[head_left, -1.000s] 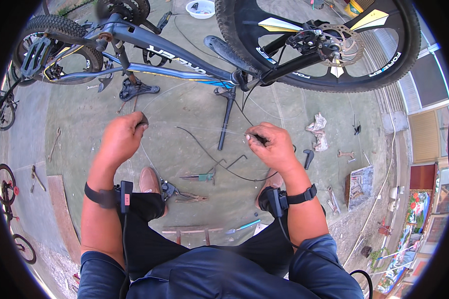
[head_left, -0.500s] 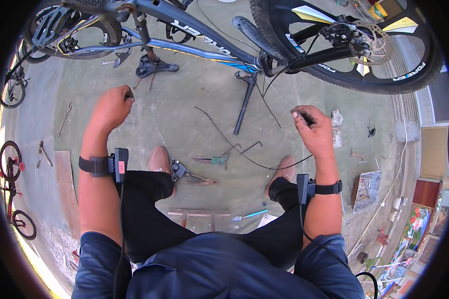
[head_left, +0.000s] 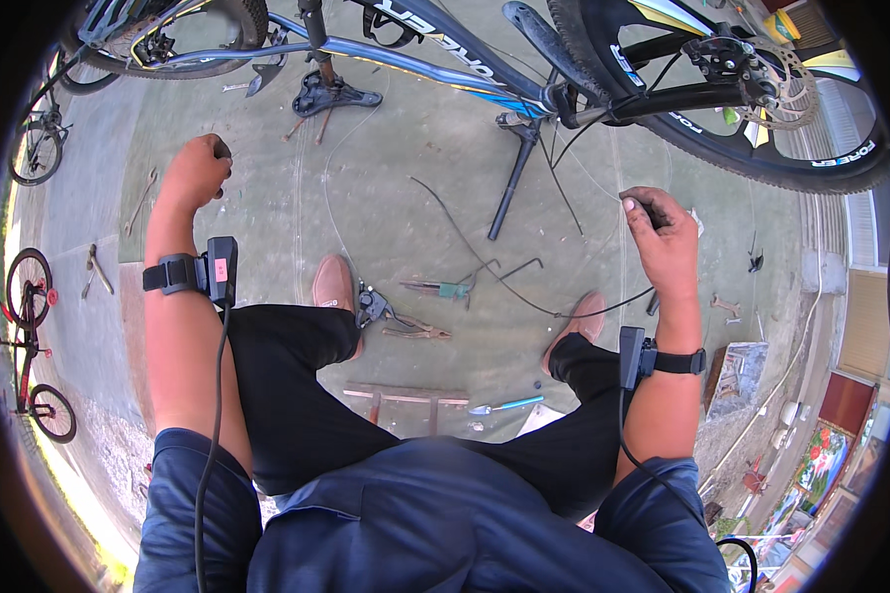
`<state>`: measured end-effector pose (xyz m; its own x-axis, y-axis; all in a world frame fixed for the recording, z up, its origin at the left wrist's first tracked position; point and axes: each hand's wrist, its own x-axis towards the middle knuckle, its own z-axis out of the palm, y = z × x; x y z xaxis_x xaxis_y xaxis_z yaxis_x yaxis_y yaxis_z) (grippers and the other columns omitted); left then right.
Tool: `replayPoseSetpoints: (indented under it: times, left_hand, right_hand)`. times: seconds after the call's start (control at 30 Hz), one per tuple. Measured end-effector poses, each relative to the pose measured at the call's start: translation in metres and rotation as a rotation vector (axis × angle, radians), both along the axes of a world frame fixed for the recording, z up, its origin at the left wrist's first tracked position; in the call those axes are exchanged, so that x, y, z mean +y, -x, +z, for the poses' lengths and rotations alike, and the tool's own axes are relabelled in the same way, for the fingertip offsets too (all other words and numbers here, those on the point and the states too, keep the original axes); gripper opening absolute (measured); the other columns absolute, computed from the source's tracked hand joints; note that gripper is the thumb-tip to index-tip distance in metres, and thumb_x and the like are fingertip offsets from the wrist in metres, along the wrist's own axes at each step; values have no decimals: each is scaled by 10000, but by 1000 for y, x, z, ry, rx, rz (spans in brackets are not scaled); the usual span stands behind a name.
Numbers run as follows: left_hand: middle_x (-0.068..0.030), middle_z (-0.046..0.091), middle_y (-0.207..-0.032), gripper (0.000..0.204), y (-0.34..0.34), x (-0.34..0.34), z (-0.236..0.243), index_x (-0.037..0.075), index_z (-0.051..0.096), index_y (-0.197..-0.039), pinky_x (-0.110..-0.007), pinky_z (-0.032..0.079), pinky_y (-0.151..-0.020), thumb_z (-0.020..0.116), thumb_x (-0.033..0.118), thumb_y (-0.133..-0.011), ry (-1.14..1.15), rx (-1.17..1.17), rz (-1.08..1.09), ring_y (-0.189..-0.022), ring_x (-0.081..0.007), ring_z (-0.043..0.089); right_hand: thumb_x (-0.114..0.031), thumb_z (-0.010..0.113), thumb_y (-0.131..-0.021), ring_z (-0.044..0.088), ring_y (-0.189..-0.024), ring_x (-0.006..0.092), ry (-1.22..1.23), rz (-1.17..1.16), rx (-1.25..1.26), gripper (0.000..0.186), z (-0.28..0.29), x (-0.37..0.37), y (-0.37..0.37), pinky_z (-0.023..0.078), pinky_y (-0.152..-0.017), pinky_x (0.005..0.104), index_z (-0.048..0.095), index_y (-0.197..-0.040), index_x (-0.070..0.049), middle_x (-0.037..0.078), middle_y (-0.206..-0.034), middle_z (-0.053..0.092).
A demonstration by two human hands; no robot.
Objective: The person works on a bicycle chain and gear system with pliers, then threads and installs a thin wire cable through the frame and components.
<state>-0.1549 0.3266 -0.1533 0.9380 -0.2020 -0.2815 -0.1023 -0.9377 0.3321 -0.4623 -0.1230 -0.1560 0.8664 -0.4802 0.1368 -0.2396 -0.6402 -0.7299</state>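
My left hand (head_left: 196, 170) is raised at the left with fingers curled into a pinch; what it holds is too fine to make out. At the right, my right hand (head_left: 660, 232) pinches what looks like a thin pale wire, faint against the ground. Beyond both hands stands an upside-down blue bicycle (head_left: 445, 74), propped on its saddle (head_left: 331, 99) and handlebar end, with a black bar (head_left: 512, 183) reaching toward me. A black cable housing (head_left: 465, 242) lies curved on the ground between my hands, passing behind my right wrist.
Between my feet lie pliers (head_left: 415, 328), a green-handled tool (head_left: 453, 291) and a blue-handled tool (head_left: 514, 405). Wrenches (head_left: 138, 203) lie left. A metal toolbox (head_left: 737, 381) sits right. A red bicycle (head_left: 32, 336) and another bicycle (head_left: 38, 148) are at the far left.
My hands have spread farther apart, left hand leftward, right hand rightward, and both sit higher in the picture. The thin wire seen stretched between them earlier no longer shows there.
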Motion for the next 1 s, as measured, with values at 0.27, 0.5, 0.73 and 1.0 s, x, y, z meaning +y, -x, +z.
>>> replayPoseSetpoints:
  times: [0.27, 0.5, 0.73, 1.0]
  left_hand:
    - [-103, 687, -782, 178, -11, 8, -14, -13, 631, -945, -339, 525, -615, 564, 89, -816, 0, 63, -4, -627, -216, 684]
    - [-141, 682, -813, 202, 17, -34, -6, -27, 615, -998, -343, 526, -616, 614, 115, -854, 4, -149, -192, -651, -216, 670]
    - [-173, 667, -866, 200, 116, -124, 9, 10, 622, -1005, -371, 514, -720, 643, 137, -852, 371, -11, -644, -784, -310, 652]
    - [-132, 677, -897, 261, 172, -156, 16, -38, 571, -1115, -328, 521, -738, 652, 79, -896, 648, 426, -692, -828, -192, 661]
  right_hand:
    - [-116, 671, -886, 584, -800, 115, -167, -46, -50, 143, 5, 0, 0, 467, -749, 258, 691, -964, 3, 60, -892, 681]
    - [-105, 668, -887, 608, -829, 107, -177, 33, 28, 141, 5, 9, -6, 485, -743, 270, 691, -965, 10, 45, -898, 683]
    - [-55, 651, -874, 535, -707, 60, -371, 307, 124, 134, -2, 68, -17, 430, -608, 221, 679, -992, 1, 4, -814, 621]
    - [-10, 579, -883, 506, -714, 56, -717, 424, 146, 338, -11, 98, -15, 446, -621, 210, 567, -1220, 9, 10, -833, 564]
